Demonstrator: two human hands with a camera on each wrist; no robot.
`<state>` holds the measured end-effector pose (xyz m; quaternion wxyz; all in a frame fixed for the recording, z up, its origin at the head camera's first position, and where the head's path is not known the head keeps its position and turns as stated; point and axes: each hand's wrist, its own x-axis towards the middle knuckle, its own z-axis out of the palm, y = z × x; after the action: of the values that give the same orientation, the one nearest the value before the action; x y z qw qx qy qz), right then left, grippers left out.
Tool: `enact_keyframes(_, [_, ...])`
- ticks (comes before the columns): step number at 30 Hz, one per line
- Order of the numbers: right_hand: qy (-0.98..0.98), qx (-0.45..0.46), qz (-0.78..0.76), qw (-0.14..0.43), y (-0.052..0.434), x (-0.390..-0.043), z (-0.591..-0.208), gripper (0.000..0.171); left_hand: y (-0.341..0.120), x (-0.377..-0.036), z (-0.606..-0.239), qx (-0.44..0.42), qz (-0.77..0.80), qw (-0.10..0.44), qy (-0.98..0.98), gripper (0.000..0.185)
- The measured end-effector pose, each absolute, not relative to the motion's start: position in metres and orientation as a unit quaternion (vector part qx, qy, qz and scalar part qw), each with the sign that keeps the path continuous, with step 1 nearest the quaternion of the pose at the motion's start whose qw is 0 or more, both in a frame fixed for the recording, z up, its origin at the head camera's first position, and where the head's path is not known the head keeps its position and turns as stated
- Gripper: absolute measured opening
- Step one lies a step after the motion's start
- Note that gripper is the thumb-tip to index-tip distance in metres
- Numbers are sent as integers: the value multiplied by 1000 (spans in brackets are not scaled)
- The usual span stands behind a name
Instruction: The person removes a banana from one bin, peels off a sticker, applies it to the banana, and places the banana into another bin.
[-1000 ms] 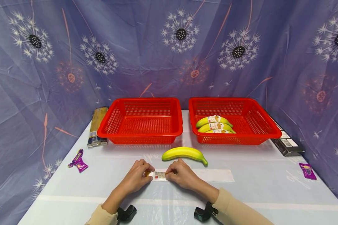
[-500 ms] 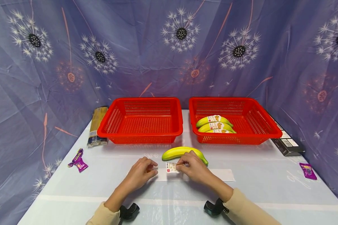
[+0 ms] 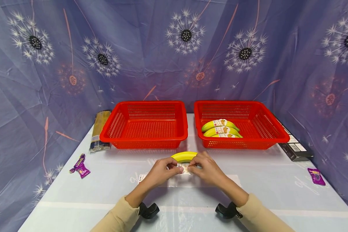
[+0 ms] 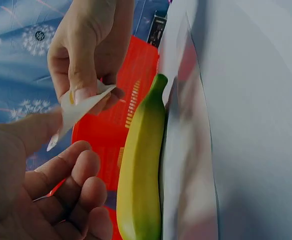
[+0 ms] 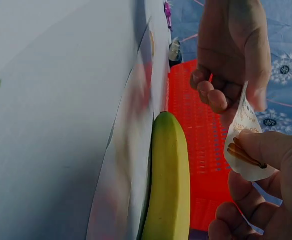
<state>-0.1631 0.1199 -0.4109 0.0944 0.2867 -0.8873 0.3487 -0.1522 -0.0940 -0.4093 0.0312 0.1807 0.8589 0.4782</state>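
A paper sticker (image 3: 184, 169) with banana pictures is stretched between both hands, just in front of a bare yellow banana (image 3: 180, 157) on the table. My left hand (image 3: 163, 170) pinches its left end between thumb and fingers. The right hand (image 3: 206, 167) pinches the other end, where the right wrist view shows the thumb over the printed bananas on the sticker (image 5: 238, 132). In the left wrist view the sticker (image 4: 80, 111) looks bent, apart from the banana (image 4: 140, 165). A white backing strip (image 3: 234, 180) lies below the hands, partly hidden by them.
Behind the banana stand two red baskets; the left basket (image 3: 143, 144) looks bare inside, while the right basket (image 3: 243, 144) holds labelled bananas (image 3: 207, 132). Purple candies (image 3: 82, 167) and a golden packet (image 3: 100, 130) lie left. A black box (image 3: 295, 151) and another candy (image 3: 316, 176) are right.
The right hand has lifted the sticker off the strip and carried it toward the banana. The left hand let go, moved right and now pinches the sticker's other end.
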Motion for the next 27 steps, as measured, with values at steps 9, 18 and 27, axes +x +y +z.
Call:
enact_keyframes(9, [-900, 235, 359, 72, 127, -170, -412, 10, -76, -164, -407, 173, 423, -31, 889, 14])
enact_keyframes(18, [-920, 167, 349, 64, 129, -193, -416, 8, -70, -189, -406, 171, 369, -53, 912, 14])
enact_keyframes(27, [-936, 175, 296, 80, 129, -207, -421, 24, -65, -204, -409, 189, 263, -65, 944, 15])
